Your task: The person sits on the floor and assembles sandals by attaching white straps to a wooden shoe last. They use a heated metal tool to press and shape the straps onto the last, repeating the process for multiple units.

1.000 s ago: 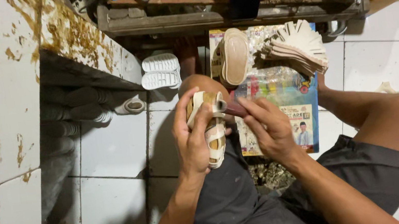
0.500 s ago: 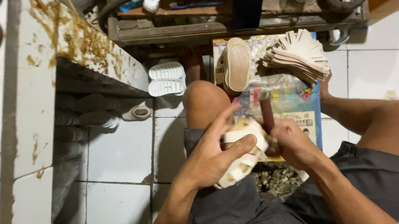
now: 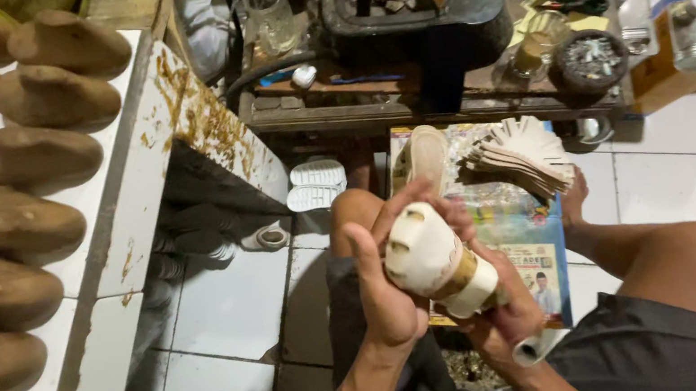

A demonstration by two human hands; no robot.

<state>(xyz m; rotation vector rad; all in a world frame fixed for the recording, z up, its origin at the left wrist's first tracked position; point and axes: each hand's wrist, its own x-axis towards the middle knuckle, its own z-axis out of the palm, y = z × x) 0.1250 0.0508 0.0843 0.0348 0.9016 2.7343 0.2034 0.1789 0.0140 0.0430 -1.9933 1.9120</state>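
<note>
shoe upper: cream, smooth, faint sheen | wooden lasts: brown, matt, worn | floor tiles: white, glossy | workbench: rough stained wood | jar: clear glass | shorts: grey cloth

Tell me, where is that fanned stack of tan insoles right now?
In the head view the fanned insoles lie right of centre on the colourful printed sheet, just below the cluttered workbench and beside a single upright sole.

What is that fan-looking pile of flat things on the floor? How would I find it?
Start at the black machine on the low wooden bench. Just below it, beside the person's foot, flat tan insoles lie spread like a fan, unlike the single sole left of them.
</note>
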